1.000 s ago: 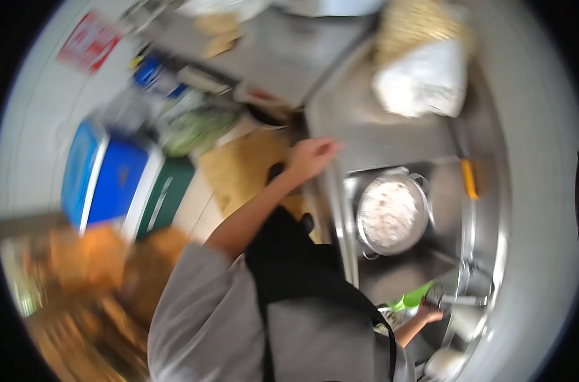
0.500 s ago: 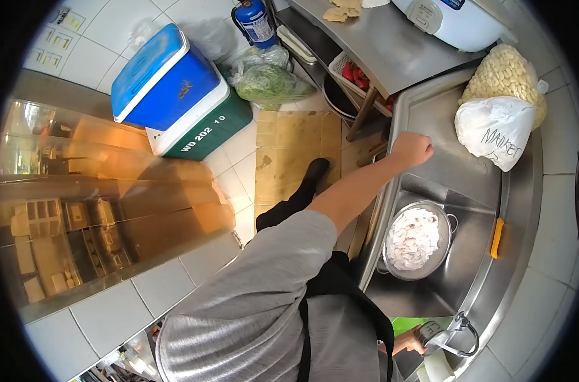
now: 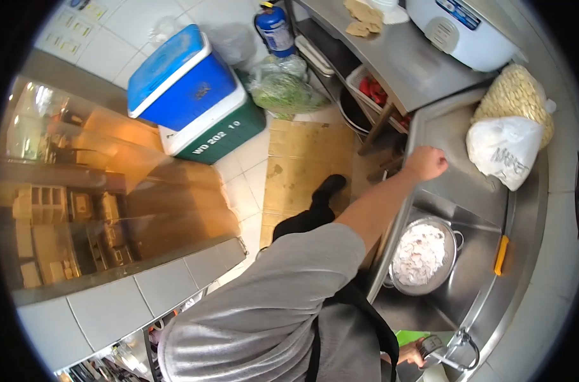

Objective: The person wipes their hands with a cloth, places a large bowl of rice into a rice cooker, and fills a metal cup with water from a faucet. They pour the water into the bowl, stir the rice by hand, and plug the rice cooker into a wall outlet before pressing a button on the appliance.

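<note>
My left hand (image 3: pixel 429 162) is a closed fist, held at the near rim of the steel sink drainboard (image 3: pixel 463 156); nothing shows in it. Low in the view, my right hand (image 3: pixel 412 354) has its fingers around a grey, round, metal-looking thing with pale markings (image 3: pixel 433 346), beside the curved tap (image 3: pixel 473 349). What exactly that thing is, I cannot make out. Between my hands, a metal colander (image 3: pixel 423 290) with two loop handles sits in the sink basin (image 3: pixel 474 245). Pale, whitish pieces of food (image 3: pixel 419 254) fill it.
A bag of pale beans or nuts (image 3: pixel 515 102) and a white marked bag (image 3: pixel 503 149) lie on the drainboard. An orange-handled tool (image 3: pixel 501 254) rests on the back ledge. Stacked coolers (image 3: pixel 219 137), bagged greens (image 3: pixel 286 92) and flattened cardboard (image 3: pixel 308 149) are on the floor.
The view has tilted, so the surroundings sit slightly lower and further right. Both hands keep nearly the same pose, the left in a fist and the right at the grey thing.
</note>
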`<state>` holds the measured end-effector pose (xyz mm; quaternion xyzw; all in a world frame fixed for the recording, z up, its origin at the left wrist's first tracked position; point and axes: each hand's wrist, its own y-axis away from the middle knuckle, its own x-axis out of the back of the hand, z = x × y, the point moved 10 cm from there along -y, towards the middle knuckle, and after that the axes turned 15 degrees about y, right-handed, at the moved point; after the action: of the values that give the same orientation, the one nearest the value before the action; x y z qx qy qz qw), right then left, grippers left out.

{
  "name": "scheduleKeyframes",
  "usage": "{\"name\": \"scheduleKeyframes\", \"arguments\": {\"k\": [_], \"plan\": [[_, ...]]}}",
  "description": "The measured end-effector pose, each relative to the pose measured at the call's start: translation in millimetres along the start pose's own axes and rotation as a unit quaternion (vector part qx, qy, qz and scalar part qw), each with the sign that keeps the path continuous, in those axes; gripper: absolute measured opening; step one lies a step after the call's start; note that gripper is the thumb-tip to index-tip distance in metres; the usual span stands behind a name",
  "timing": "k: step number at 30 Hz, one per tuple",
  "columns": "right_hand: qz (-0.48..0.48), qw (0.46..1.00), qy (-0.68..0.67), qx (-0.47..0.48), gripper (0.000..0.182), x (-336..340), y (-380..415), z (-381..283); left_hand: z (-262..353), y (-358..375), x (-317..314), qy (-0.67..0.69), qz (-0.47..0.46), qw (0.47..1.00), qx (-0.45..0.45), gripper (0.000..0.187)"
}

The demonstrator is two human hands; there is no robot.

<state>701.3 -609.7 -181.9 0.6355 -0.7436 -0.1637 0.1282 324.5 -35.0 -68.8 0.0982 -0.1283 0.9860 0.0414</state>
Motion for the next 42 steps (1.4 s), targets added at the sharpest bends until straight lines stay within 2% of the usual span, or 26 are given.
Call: {"name": "scheduleKeyframes", "arguments": {"k": [3, 9, 15, 34, 39, 41, 42], "plan": [[-0.024, 0.999, 0.033, -0.005, 0.049, -29.4, 17.4, 15.2, 0.0, -0.2, 0.3, 0.021, -0.002, 1.000, -0.019, 0.017], [-0.102, 0.991, 0.088, 0.001, 0.049, -101.7, 60.6, 34.0, 13.5, 5.0, 10.6, -0.024, 0.030, 0.998, -0.052, 0.016], [-0.123, 0.988, 0.088, 0.004, 0.048, -126.1, 72.1, 37.2, 14.1, 5.2, 12.7, -0.013, 0.032, 0.999, -0.015, 0.014], [-0.116, 0.987, 0.109, 0.006, 0.047, -132.6, 71.9, 35.7, 19.4, 8.6, 11.1, -0.037, 0.013, 0.999, -0.026, 0.014], [-0.077, 0.994, 0.078, 0.005, 0.047, -102.8, 50.9, 20.1, 8.9, 3.9, -0.3, -0.024, -0.002, 0.999, -0.042, 0.015], [-0.036, 0.999, 0.036, 0.002, 0.047, -65.3, 33.7, 8.0, -1.2, 5.3, -4.5, 0.012, -0.017, 1.000, 0.011, 0.017], [-0.013, 1.000, 0.006, -0.007, 0.047, -46.5, 25.7, 5.2, 4.8, 4.9, -2.3, 0.021, -0.037, 0.999, 0.001, 0.019]]}}
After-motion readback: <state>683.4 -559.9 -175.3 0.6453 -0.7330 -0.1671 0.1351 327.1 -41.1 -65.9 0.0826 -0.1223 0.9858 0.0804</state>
